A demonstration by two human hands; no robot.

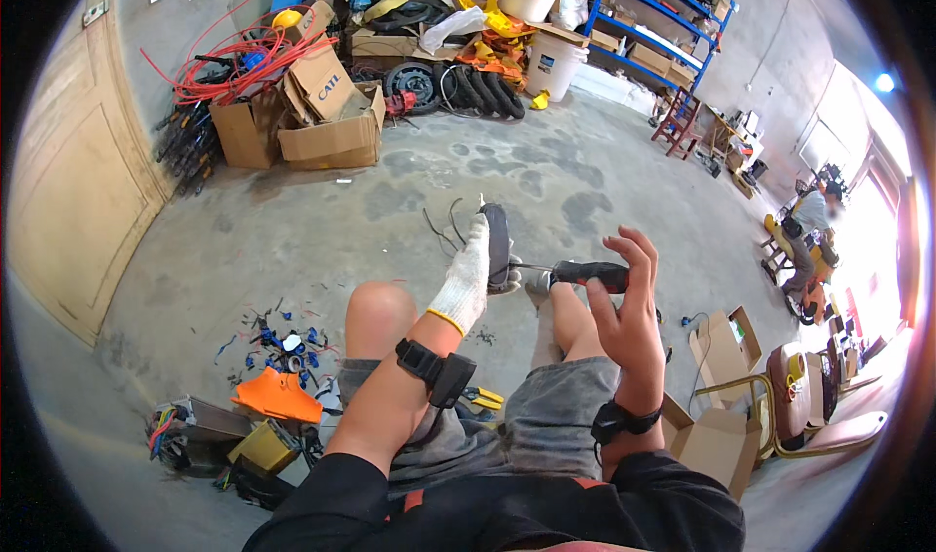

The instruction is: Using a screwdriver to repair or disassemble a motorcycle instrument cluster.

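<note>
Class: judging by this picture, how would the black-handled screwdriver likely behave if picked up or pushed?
The screwdriver probably won't flex much: its shaft looks straight. It is likely handle-heavy, as the handle is far thicker. It might roll, since the handle looks rounded.

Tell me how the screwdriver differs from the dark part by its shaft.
The screwdriver lies roughly crosswise in the picture; the dark part runs roughly up and down. The screwdriver narrows from its handle to a thin shaft, while the dark part is broad with a rounded end. Both look mostly black.
</note>
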